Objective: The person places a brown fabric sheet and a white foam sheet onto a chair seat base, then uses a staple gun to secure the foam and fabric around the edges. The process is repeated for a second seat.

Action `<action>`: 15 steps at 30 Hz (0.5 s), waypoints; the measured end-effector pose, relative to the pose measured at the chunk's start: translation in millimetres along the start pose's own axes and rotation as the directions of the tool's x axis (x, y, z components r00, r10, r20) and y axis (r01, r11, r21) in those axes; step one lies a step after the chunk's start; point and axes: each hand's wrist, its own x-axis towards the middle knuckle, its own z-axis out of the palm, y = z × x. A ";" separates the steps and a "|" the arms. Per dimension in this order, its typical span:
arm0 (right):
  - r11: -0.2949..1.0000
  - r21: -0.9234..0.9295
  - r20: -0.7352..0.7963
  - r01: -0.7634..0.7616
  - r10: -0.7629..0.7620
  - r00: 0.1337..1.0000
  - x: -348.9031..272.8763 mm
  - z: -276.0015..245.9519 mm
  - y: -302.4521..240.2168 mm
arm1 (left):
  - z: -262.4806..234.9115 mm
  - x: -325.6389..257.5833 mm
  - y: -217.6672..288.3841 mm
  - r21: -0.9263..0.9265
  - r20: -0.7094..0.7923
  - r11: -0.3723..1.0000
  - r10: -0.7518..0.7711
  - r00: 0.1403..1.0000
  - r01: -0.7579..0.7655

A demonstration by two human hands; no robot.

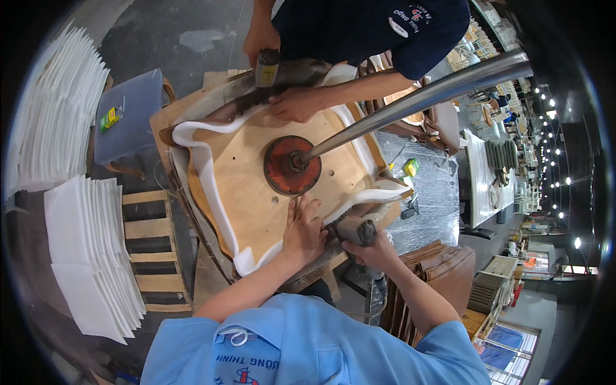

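Plywood seat base, foam-edged, lies under the flat left hand; the right hand clenches one stapler at its near edge.

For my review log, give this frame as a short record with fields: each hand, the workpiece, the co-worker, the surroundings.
left hand: left hand flat on the plywood seat panel
right hand: right hand gripping a staple gun at the panel's near edge
workpiece: panel edged with white foam, pressed by a red disc on a metal bar
co-worker: another person's hands at the far edge, one holding a tool
surroundings: stacked white sheets on the left
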 end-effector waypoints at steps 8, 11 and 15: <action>0.994 -0.051 -0.036 0.093 -0.094 0.995 1.8 15.0 3.5 | 4.4 -0.8 0.4 0.001 -0.028 1.000 0.005 1.000 -0.005; 0.986 -0.106 -0.052 0.125 -0.131 0.990 2.9 15.6 3.2 | 1.0 2.3 -2.8 0.013 -0.032 0.998 0.057 0.998 -0.057; 0.998 -0.054 -0.037 -0.046 0.044 0.998 -1.3 11.7 -4.0 | -1.7 -5.4 -7.7 -0.047 -0.099 0.995 0.085 0.991 -0.090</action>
